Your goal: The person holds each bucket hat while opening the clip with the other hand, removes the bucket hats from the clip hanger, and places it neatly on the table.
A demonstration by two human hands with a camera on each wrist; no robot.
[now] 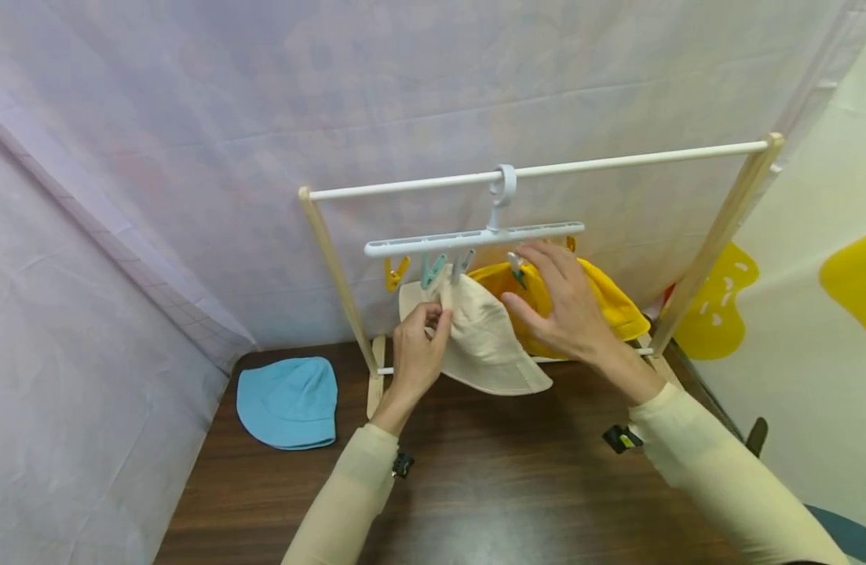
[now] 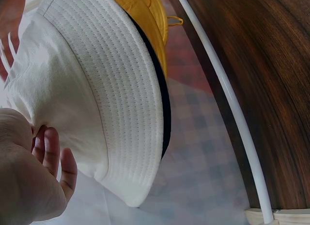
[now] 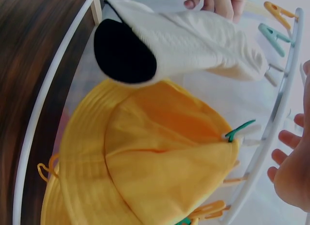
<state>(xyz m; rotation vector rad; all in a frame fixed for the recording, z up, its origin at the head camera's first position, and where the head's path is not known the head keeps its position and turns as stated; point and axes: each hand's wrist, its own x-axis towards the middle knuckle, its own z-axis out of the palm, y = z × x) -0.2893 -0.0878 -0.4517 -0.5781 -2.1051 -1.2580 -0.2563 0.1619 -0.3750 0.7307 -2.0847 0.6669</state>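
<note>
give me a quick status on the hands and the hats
Left hand pinches white hat under hanger. Right hand open by yellow hat. Blue hat on table.

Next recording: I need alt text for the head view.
A left hand pinches a cream hat hanging from a clip hanger on a rail, while the right hand hovers open before a yellow hat. A blue hat lies on the table.

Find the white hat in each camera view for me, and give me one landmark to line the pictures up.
Head: the white hat hangs at centre, under the clip hanger, pinched by the left hand.
Left wrist: it fills the upper left, brim toward the camera.
Right wrist: it lies across the top.
Shared landmark: the yellow hat right beside it.
</note>
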